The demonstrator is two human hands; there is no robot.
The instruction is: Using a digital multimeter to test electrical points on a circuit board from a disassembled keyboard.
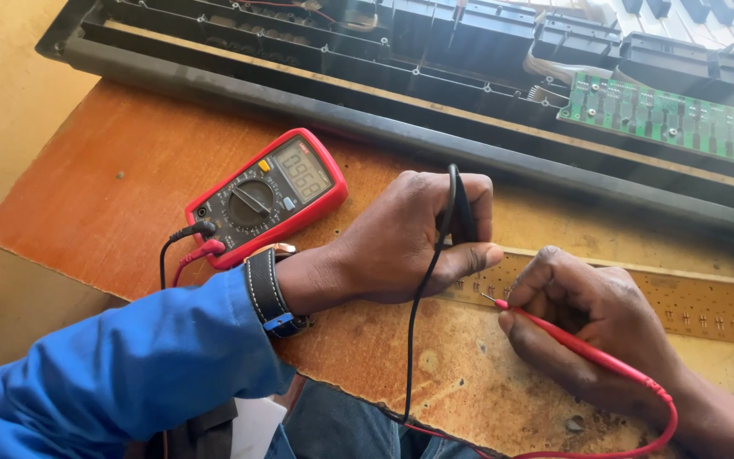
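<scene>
**Two probes held on a long tan circuit strip**

The fingers of the right hand [592,327] are pinched together on a slim red test probe [579,347], whose metal tip touches the long tan circuit strip with rows of small contacts [707,310]. The fingers of the left hand [409,242] are curled shut around a black test probe [460,212]; its tip is hidden behind the fingers, so where it lands cannot be made out. The strip lies on the worn orange-brown wooden desk [112,204], just in front of both hands. A black lead and a red lead run off the lower edge. To the left sits a red-cased digital multimeter with a round dial [267,197]. Behind lies an opened black keyboard chassis [384,51], cut off at the top, with a green circuit board [673,115].
</scene>
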